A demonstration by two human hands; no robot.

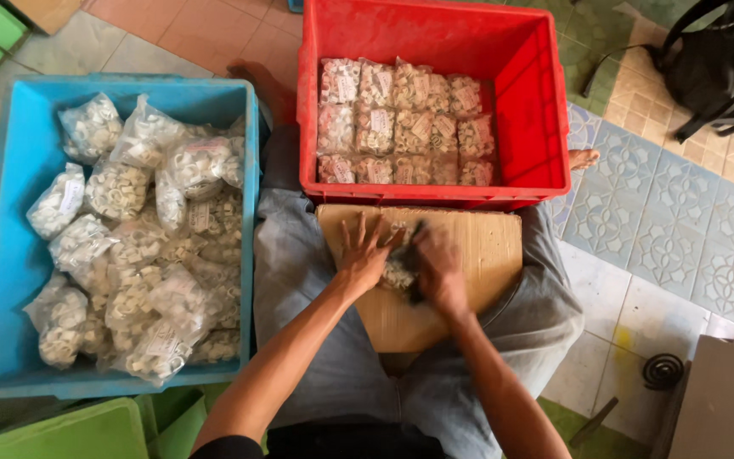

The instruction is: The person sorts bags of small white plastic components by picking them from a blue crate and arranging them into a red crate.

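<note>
On my lap lies a flat cardboard sheet (486, 246). My left hand (361, 253) presses with spread fingers on a clear bag of small white parts (398, 270) lying on the cardboard. My right hand (437, 265) is closed on a dark object (415, 234) at the bag's right side; what the object is I cannot tell. A blue crate (10, 255) on my left holds several loose bags of the same white parts. Beyond the cardboard, a red crate (528, 93) holds several such bags in neat rows.
My grey-trousered legs (299, 255) sit on a tiled floor. A black bag (724, 59) lies at the top right, and a bare foot (584, 157) shows beside the red crate. A dark coil (664, 371) and cardboard pieces (724, 399) lie at the lower right. Green edges (70, 433) border the lower left.
</note>
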